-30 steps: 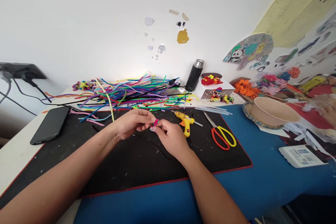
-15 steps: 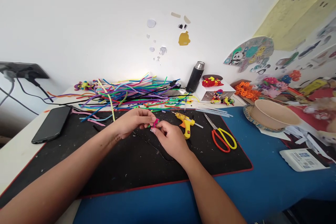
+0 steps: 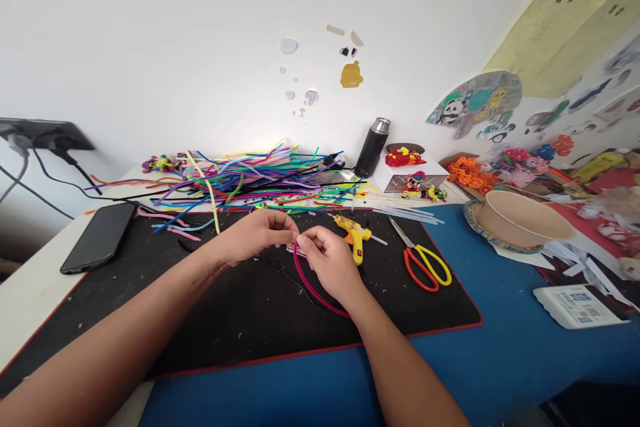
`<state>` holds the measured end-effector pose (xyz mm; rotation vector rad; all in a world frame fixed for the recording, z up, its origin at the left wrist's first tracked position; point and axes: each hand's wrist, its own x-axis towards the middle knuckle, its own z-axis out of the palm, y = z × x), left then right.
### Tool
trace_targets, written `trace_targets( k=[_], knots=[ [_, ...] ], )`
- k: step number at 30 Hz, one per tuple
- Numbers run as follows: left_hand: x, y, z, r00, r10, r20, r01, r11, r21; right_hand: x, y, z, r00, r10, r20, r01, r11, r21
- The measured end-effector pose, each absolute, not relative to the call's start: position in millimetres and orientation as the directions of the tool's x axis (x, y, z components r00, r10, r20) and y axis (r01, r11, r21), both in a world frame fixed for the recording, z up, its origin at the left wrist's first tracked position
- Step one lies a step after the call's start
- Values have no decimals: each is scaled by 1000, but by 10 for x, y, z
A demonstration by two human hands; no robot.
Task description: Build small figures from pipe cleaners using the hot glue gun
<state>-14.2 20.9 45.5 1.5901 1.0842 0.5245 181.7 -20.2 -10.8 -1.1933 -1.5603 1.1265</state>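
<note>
A magenta pipe cleaner [image 3: 309, 285] curves down from my fingertips and passes beneath my right wrist. My right hand [image 3: 331, 261] pinches its upper end between thumb and fingers. Thumb and index finger of my left hand [image 3: 266, 232] are closed at the same spot, touching the right fingertips; most of what lies between them is hidden. A small shiny piece shows just under the fingers, too small to name. Both hands are above the black mat [image 3: 220, 327]. Right of my right hand lies a yellow glue gun [image 3: 356, 237].
Scissors [image 3: 423, 265] with red and yellow handles lie on the mat's right. A pile of colourful pipe cleaners [image 3: 260, 173] runs along the wall. Beyond are a black flask [image 3: 373, 148], a white box [image 3: 435, 170], a beige bowl [image 3: 525, 217] and, at left, a phone [image 3: 99, 239].
The magenta pipe cleaner now hangs in a long curve toward my right wrist; before, only a small pink and green bit showed between my fingers. My fingertips have come together.
</note>
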Motion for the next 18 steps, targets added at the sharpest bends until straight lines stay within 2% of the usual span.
trace_targets(
  k=[5, 8, 13, 18],
  knots=[
    [-56, 183, 386, 495, 855, -154, 206, 57, 977, 1818, -187, -75, -144, 988, 49, -9, 49, -999],
    [6, 147, 318, 566, 805, -179, 144, 117, 983, 1811, -172, -46, -125, 992, 16, -156, -4, -988],
    [13, 98, 325, 664, 698, -268, 218, 163, 962, 1805, -152, -2, -56, 998, -14, -256, -28, -966],
    [-89, 112, 472, 633, 746, -207, 256, 50, 965, 1797, -151, 5, -28, 999, -33, -290, -40, -956]
  ],
)
